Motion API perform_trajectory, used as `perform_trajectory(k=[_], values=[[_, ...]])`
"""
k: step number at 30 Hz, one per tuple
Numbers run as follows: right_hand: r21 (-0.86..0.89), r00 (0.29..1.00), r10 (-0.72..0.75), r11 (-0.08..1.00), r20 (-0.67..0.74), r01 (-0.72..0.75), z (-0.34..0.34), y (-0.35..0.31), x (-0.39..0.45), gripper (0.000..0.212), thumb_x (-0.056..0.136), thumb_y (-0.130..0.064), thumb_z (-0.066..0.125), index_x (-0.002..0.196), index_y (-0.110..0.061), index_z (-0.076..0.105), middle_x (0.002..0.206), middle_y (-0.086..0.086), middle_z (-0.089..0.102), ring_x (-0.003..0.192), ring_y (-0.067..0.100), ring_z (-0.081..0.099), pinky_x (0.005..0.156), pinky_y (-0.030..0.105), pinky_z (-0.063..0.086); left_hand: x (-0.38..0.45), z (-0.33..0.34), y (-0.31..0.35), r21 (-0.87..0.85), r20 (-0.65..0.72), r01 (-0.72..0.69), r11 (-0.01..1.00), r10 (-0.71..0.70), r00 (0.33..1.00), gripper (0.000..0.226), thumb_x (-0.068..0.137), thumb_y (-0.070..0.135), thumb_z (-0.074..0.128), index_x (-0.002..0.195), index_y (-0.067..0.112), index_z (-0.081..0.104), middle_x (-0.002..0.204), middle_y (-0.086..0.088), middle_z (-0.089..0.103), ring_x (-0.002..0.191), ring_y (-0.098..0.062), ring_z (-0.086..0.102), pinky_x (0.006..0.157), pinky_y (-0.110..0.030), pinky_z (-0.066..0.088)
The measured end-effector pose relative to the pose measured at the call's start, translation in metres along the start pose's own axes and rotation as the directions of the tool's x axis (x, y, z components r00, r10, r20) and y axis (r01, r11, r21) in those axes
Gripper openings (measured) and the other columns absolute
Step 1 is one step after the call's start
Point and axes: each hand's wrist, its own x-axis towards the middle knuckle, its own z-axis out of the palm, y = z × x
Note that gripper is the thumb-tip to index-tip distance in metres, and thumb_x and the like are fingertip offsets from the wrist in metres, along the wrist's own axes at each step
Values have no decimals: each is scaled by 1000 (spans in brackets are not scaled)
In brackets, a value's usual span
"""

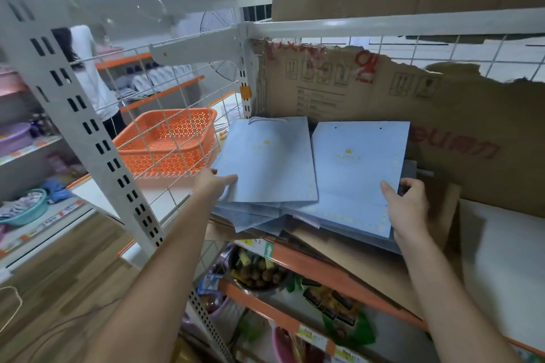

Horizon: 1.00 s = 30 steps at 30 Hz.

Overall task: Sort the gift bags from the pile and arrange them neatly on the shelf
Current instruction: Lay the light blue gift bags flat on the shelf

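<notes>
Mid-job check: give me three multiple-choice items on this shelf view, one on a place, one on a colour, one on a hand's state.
1. Where is the basket relative to the bags?
A. to their left, behind the wire grid
B. on top of them
C. to their right

2. What colour is the basket?
A. green
B. orange
C. black

3. What is the right hand doing?
A. hanging idle
B. holding the right bag
C. holding the basket

Answers:
1 A, it sits beyond the grid, left of the left bag.
2 B, its perforated walls are orange.
3 B, thumb on top, fingers round the bag's edge.
</notes>
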Motion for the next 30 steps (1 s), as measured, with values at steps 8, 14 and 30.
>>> perform_trajectory(k=[8,14,30], values=[[206,1000,4,979,31,-10,-13,-11,-5,22,93,-16,55,109,-11,42,109,8,54,97,23,56,79,35,46,-30,4,16,-609,274,260,749,-109,955,33,93,10,56,124,4,47,102,-12,59,38,-12,54,27,-10,31],[251,1000,19,968,8,-20,-50,-3,-5,24,93,-13,54,113,-12,41,83,-3,55,66,9,57,56,26,44,-47,24,20,-584,289,147,799,35,957,39,97,8,44,136,11,40,105,-6,56,84,-18,61,62,-26,49],[113,980,-1,993,-197,24,-334,62,-65,64,61,-78,59,89,-20,62,81,-13,73,69,-12,64,60,9,51,-223,146,34,-527,433,-72,847,340,835,14,98,29,45,110,34,52,99,-1,66,83,-22,64,69,-36,48]])
